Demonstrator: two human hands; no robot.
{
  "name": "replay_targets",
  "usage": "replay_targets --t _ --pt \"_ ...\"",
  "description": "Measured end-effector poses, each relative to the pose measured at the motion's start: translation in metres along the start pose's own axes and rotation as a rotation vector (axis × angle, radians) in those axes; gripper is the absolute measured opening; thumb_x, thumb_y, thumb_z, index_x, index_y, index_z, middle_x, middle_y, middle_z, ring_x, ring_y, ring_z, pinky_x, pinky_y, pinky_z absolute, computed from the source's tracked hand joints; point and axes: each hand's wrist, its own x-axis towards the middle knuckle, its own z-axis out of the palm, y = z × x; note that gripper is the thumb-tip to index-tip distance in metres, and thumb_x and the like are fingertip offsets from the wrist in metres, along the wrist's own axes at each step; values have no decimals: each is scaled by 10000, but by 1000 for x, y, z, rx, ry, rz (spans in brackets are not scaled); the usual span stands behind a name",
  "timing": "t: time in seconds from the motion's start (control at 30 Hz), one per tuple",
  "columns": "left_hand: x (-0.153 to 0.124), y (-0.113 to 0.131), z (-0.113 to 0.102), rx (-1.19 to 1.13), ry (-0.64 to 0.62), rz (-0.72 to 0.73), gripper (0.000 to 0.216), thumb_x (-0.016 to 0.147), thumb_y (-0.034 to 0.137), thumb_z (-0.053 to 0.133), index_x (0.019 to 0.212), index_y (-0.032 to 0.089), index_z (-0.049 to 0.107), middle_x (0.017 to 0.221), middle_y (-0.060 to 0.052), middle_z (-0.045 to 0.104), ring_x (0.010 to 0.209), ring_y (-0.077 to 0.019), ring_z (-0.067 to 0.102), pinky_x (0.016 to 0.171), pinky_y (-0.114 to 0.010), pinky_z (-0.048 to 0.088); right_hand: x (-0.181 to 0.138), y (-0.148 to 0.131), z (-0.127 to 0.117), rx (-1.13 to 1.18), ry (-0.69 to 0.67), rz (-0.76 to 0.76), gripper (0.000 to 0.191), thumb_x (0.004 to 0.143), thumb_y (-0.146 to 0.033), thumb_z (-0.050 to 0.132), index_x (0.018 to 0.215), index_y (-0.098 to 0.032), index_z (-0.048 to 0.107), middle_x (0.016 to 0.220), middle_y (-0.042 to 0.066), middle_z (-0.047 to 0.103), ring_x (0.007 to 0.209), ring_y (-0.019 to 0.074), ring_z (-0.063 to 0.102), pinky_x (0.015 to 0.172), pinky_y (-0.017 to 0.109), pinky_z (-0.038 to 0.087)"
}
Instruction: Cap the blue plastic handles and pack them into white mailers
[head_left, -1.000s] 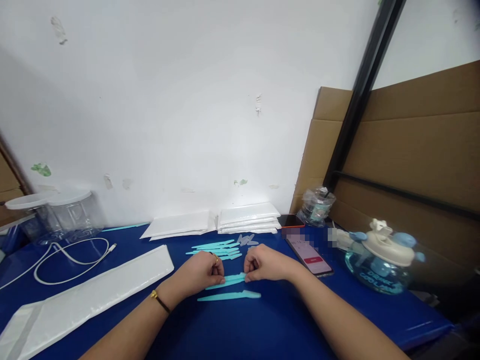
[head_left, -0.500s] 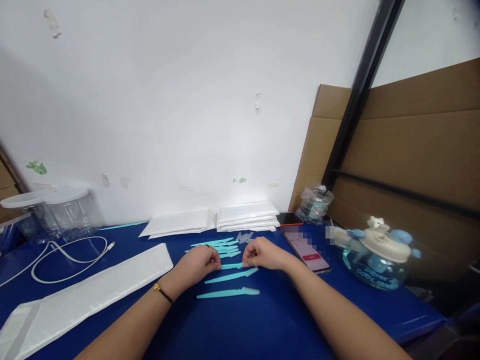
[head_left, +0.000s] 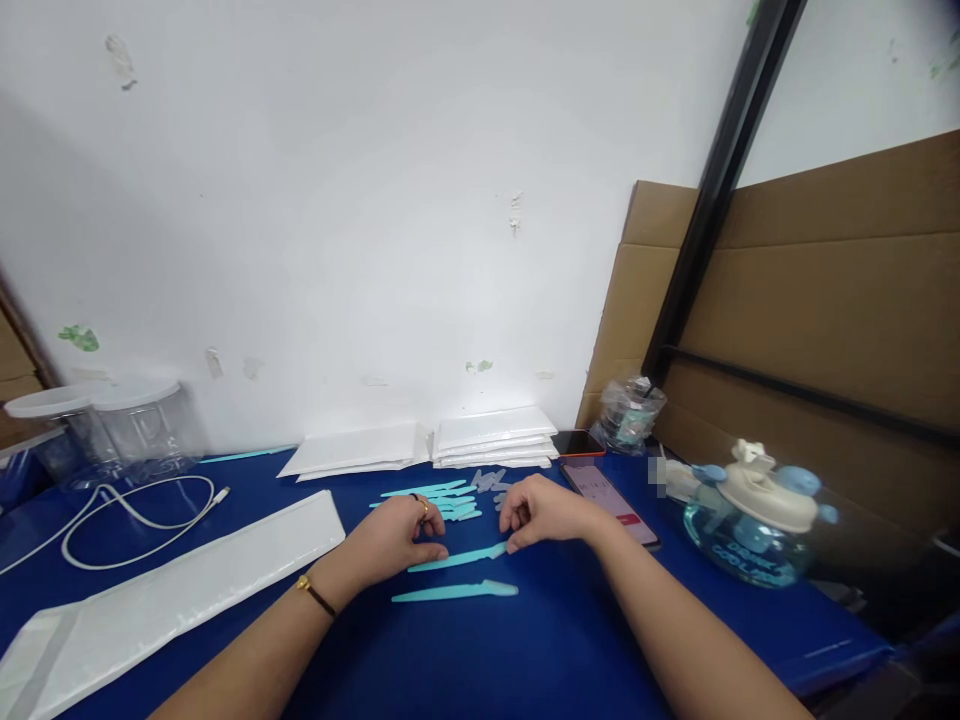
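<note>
Two turquoise eyebrow razors lie one above the other on the blue table: the upper razor [head_left: 457,558] and, nearer me, the lower razor [head_left: 454,593], whose blade end points right. My left hand [head_left: 401,530] holds nothing; its thumb and fingers are apart, with the thumb close to the upper razor's handle. My right hand [head_left: 536,515] has bent fingers, and its thumb is at that razor's right end, covering the tip. Behind my left fingers several more razors [head_left: 442,490] form a loose pile. Small translucent grey pieces [head_left: 489,481] lie beside it.
White padded envelopes [head_left: 495,435] are stacked along the wall, and a long one [head_left: 187,580] lies at left near a white cable [head_left: 135,480]. Clear jars [head_left: 146,430] stand at far left. A phone [head_left: 600,490] and a water bottle [head_left: 757,530] are at right.
Both hands have let go of a razor, which now lies by the pile. My fingers have opened and my right hand has come to the upper razor's end.
</note>
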Motion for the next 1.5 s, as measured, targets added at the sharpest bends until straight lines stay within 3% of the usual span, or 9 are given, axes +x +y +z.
replay_targets --t 0.17,0.4,0.63,0.73,0.83,1.0,1.13,1.37,1.5 --pt "0 8 7 16 -94 51 191 740 370 555 767 206 650 715 4 622 616 -112 531 550 -200 348 4 -4 10 -111 -17 -28 224 645 -352 700 737 -148 685 650 -4 611 553 91 526 500 179 377" --pt "6 -2 5 112 -61 23 162 736 321 543 732 223 672 699 -6 650 631 -138 551 546 -226 321 6 2 8 -144 -18 18 162 696 -299 670 771 -155 680 682 2 639 590 105 552 515 185 376" --pt "2 -19 -8 166 49 -54 215 729 395 566 793 212 658 775 -22 647 683 -151 559 579 -229 345 4 -1 -3 -263 306 57 93 738 -182 585 729 -141 668 696 30 646 611 121 547 559 206 382" --pt "-4 -7 -11 69 13 -30 310 732 494 554 797 206 648 759 -15 625 670 -140 549 563 -217 354 -3 -14 -6 -194 237 40 129 754 -209 568 750 -142 678 697 31 653 604 121 552 547 203 390" --pt "-10 12 -8 -10 -106 29 377 644 550 633 808 212 654 729 4 603 637 -124 532 525 -203 343 -10 -26 -1 -118 13 15 205 702 -327 652 795 -148 691 698 22 655 601 121 568 529 194 402" --pt "-13 25 0 -12 -187 15 309 613 480 688 802 237 661 690 26 618 598 -113 526 483 -202 309 -7 -34 19 -172 -167 29 295 576 -376 747 775 -168 683 647 -14 628 536 95 544 447 172 356" --pt "-7 17 3 -15 -194 6 163 688 381 631 750 233 663 644 33 634 565 -107 530 496 -206 312 -1 -30 24 -159 -144 61 204 645 -337 703 759 -170 680 634 -15 624 539 94 547 463 175 373" --pt "-1 7 1 38 -166 -47 155 671 368 628 738 235 670 660 26 653 584 -122 549 490 -212 302 2 -23 18 -128 -103 140 167 657 -307 688 736 -160 675 619 -4 626 526 100 539 468 184 377" --pt "-3 -4 -6 91 -108 -86 176 676 389 624 733 226 662 664 19 648 594 -130 556 503 -215 316 -2 -12 3 -161 21 177 132 657 -265 674 716 -147 667 655 11 648 557 113 554 492 192 385"
